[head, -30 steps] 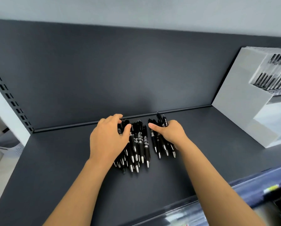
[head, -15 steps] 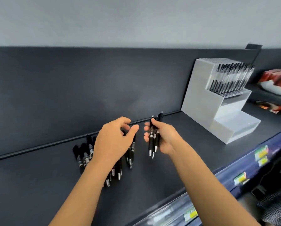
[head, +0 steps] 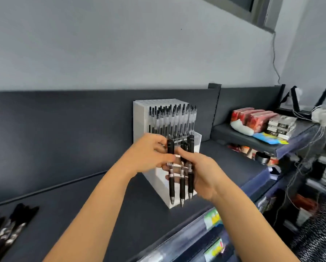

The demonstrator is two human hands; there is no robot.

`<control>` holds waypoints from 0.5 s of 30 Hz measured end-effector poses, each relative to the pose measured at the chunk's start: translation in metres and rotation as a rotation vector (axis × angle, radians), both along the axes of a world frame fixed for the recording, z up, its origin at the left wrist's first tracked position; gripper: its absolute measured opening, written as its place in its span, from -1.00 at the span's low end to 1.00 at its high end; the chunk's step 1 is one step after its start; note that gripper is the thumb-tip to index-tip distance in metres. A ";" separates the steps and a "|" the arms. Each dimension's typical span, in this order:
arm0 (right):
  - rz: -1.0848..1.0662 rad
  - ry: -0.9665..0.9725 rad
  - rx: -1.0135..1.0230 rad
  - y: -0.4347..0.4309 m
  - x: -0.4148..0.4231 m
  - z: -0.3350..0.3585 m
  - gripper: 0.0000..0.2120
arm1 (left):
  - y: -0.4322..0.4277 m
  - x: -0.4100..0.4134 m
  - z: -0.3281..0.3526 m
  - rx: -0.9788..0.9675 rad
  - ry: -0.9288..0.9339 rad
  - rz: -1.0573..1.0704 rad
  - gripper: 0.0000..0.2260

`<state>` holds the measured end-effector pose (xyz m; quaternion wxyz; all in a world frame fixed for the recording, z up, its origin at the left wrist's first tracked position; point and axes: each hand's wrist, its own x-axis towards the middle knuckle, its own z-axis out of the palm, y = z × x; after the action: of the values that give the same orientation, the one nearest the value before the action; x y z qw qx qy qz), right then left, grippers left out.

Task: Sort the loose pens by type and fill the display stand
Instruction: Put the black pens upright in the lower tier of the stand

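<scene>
In front of the white stand [head: 139, 118], three black pens [head: 182, 183] hang tips down, fanned in the curled fingers of the right hand [head: 205, 173]; the left hand [head: 149, 154] pinches the leftmost. Light, stiff and slick, they are probably best held by the rubber grips. The loose pens [head: 11, 225] lie at 8 o'clock

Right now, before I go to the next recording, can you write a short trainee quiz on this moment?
1. True or false: the top tier of the display stand is already stocked.
2. How many black pens show, tips down, between the left hand and the right hand? A) two B) three C) six
3. Fill in: the loose pens lie on the shelf at the lower ___ of the view.
Key: 1 true; 2 B; 3 left.
</scene>
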<state>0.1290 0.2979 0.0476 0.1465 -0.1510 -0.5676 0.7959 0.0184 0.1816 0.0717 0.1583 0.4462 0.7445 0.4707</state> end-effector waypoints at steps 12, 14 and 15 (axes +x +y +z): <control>-0.519 0.047 0.295 0.164 0.018 -0.020 -0.61 | 0.167 0.015 -0.029 0.203 0.311 0.253 -0.90; -0.519 0.065 0.212 0.172 0.017 -0.028 -0.63 | 0.176 0.014 -0.038 0.135 0.359 0.238 -0.92; -0.515 0.066 0.188 0.175 0.017 -0.030 -0.64 | 0.180 0.012 -0.041 0.120 0.375 0.231 -0.92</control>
<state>0.1464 0.4733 0.0171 0.3757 -0.2501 -0.5769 0.6809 0.0307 0.3612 0.0303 -0.0645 0.4461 0.7779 0.4379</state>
